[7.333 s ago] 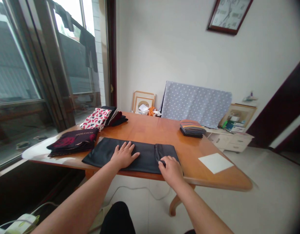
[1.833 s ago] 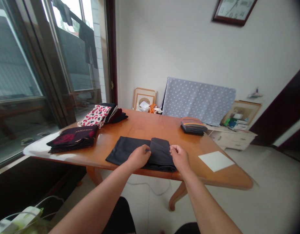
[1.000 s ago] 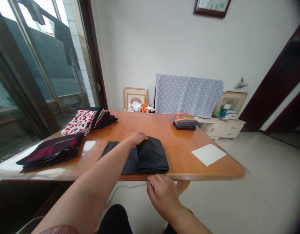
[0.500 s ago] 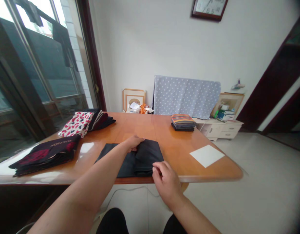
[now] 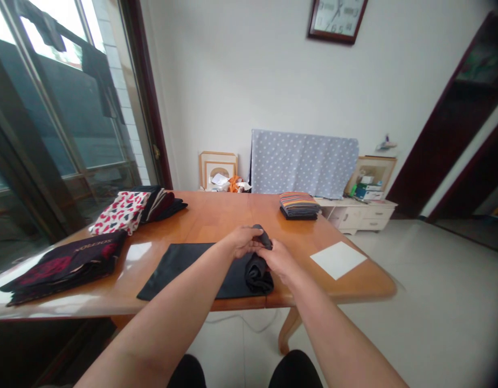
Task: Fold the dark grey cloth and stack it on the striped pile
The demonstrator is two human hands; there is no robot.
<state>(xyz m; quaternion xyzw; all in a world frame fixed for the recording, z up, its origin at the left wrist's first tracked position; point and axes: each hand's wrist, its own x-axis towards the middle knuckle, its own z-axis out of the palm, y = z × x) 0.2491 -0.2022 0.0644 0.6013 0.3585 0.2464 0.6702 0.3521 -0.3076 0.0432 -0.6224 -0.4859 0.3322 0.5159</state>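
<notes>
A dark folded garment [image 5: 172,264] lies on the wooden table [image 5: 216,207] close to its front edge. Flat on its left side, it is bunched into a thick roll at its right end. My left hand [image 5: 246,241] grips the far side of that roll, fingers curled around the cloth. Right beside it, my right hand [image 5: 278,258] pinches the same bunched cloth from the right. The two hands are close together, and my left forearm covers part of the flat cloth. Which exact kind of garment it is, I cannot tell.
At the left lie a dark folded garment with red print [image 5: 67,261], a heart-patterned cloth [image 5: 122,212] and more folded dark clothes [image 5: 162,205]. A striped folded stack [image 5: 299,205] sits at the back right, a white sheet [image 5: 338,260] nearer the right edge.
The right end of the garment has gone from a flat fold to a bunched roll. My right hand has moved up and away from me, next to my left hand. The view shifted slightly.
</notes>
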